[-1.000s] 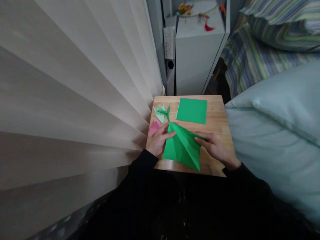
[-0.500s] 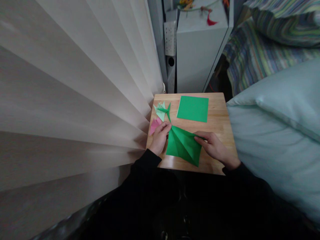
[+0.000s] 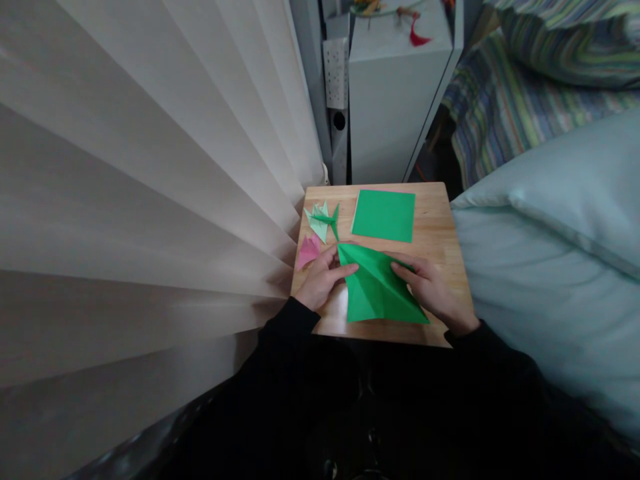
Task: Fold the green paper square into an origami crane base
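On the wooden table (image 3: 435, 213), a creased green sheet (image 3: 380, 293) held from both sides

With the sheet as the dial's middle and twelve pointing away from the person, I see a pale pleated curtain (image 3: 175, 200) filling nine to eleven o'clock. Right beside it, at ten, lies a pink folded paper (image 3: 309, 251). Next, at nine, the left hand (image 3: 317, 283) has its grip closed on the sheet's left edge near the far corner, thumb on top, fingers beneath. At about half past ten sits a pale-green folded paper (image 3: 320, 230), with a slim green folded piece (image 3: 334, 220) against its right side. The sheet itself lies over the near half of the table, its creases fanning from that far left corner; whether its underside touches wood, I can't tell. Straight up at twelve, a flat green square (image 3: 383, 215) rests apart from it, and a white cabinet (image 3: 395, 113) stands beyond. At three, the right hand (image 3: 433, 287) grasps the right edge, thumb uppermost. Pale blue bedding (image 3: 540, 267) spreads farther out.
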